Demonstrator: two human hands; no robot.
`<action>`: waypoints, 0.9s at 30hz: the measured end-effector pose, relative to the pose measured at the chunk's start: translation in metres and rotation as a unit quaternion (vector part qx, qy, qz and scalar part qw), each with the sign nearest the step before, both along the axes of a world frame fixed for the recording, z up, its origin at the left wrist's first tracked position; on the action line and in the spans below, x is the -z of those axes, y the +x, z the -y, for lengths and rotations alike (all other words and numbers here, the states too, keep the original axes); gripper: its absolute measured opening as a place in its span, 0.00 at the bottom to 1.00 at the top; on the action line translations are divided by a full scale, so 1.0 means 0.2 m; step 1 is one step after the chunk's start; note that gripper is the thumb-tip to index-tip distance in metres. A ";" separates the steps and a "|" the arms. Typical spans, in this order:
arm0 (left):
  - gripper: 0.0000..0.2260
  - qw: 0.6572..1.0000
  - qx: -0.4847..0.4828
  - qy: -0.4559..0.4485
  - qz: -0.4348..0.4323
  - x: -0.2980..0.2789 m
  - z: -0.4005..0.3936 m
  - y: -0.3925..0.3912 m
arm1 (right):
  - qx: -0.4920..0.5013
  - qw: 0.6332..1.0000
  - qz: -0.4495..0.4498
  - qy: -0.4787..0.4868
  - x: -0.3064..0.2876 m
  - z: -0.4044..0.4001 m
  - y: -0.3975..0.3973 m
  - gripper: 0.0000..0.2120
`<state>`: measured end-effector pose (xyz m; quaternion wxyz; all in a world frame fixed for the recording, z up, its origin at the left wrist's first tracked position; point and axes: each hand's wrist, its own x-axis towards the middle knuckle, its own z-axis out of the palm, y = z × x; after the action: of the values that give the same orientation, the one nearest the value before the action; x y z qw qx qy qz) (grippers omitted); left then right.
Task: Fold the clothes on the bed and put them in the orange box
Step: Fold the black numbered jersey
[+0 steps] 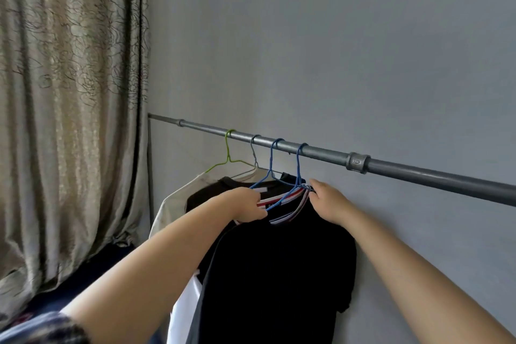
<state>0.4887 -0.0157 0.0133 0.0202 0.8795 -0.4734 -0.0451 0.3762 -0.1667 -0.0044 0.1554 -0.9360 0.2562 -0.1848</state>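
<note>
Black T-shirt (279, 260), collar in both hands (247, 205)

A plain grey wall (335, 50) fills the right; a beige flower-patterned curtain (69, 92) hangs left, a metal rail (418, 174) crossing between.

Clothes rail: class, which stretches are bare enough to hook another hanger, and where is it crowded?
The rail is bare right of its coupling, and left of the green hanger toward the curtain. Four hangers crowd the middle, where both hands grip a black shirt's collar.
</note>
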 end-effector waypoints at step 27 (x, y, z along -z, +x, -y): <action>0.12 0.892 -0.112 -0.329 -0.289 0.16 0.18 0.37 | 0.131 0.907 0.268 0.298 0.05 0.05 0.37 0.09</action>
<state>0.5626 -0.0511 -0.0184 0.4491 0.8181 -0.3325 -0.1359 0.4510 -0.1767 -0.0146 0.4644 -0.7190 0.3685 -0.3628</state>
